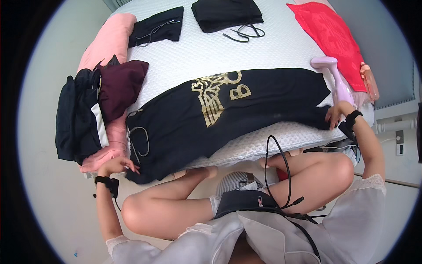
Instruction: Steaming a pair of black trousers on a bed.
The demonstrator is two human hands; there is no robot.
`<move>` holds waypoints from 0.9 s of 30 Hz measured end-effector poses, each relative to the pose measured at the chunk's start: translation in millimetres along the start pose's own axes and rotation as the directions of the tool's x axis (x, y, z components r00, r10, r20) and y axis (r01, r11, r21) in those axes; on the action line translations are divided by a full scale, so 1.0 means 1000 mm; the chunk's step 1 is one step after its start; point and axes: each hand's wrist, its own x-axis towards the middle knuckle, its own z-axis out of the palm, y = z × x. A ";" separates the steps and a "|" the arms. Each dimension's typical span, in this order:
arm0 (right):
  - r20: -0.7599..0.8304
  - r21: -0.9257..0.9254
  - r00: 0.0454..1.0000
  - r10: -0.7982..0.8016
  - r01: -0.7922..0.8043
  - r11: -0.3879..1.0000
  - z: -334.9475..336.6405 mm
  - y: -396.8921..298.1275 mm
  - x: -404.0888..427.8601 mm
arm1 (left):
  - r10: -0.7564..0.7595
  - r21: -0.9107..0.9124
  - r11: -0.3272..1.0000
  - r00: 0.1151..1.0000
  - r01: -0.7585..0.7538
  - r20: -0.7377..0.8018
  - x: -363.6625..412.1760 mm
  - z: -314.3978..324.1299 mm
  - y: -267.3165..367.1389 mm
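Observation:
A pair of black drawstring trousers (178, 122) lies sideways across the front of the bed, with a gold eagle-like print and letters facing up. Their waist end, with a grey cord (147, 138) looped on it, is at the left. My left hand (119, 166) pinches the near corner of the waistband, which hangs slightly over the mattress edge. At the other end, my right hand (338, 113) has its fingers on the near leg hem. A lilac handheld garment steamer (339, 79) lies just beyond my right hand, its lower end partly hidden by the wrist.
Folded black garments (227, 15) and a smaller black one with a cord (161, 28) lie at the back. Dark clothes (77, 118) and a maroon garment (122, 85) are piled on pink bedding (108, 43). A red cloth (333, 39) and pink bottle (370, 81) are right. A black cable (267, 165) loops over my lap.

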 end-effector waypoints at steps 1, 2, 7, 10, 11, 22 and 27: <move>0.151 0.168 0.987 -0.054 0.028 0.985 0.005 -0.007 -0.007 | -0.097 0.154 0.985 0.987 0.077 0.131 0.005 0.000 0.009; 0.120 0.250 0.987 -0.109 0.076 0.965 0.002 -0.009 -0.003 | -0.093 0.381 0.923 0.991 0.048 0.101 0.011 -0.003 0.002; -0.663 0.380 0.749 0.023 0.309 0.872 -0.025 -0.034 0.006 | -0.032 0.246 0.949 0.838 0.196 -0.544 0.066 0.006 0.052; -0.906 0.223 0.423 0.011 0.456 0.861 -0.035 -0.031 0.075 | -0.006 0.327 0.909 0.791 0.259 -0.611 0.099 0.018 0.041; -0.895 0.278 0.441 0.068 0.431 0.858 -0.032 -0.032 0.094 | -0.161 0.295 0.869 0.792 0.396 -0.588 0.114 0.032 0.056; -0.774 0.533 0.490 0.401 0.163 0.830 -0.063 -0.026 0.124 | -0.107 0.319 0.795 0.637 0.516 -0.763 0.161 -0.010 0.067; -0.793 0.549 0.386 0.472 0.116 0.828 -0.093 -0.046 0.103 | -0.115 0.257 0.792 0.549 0.553 -0.828 0.181 -0.054 0.075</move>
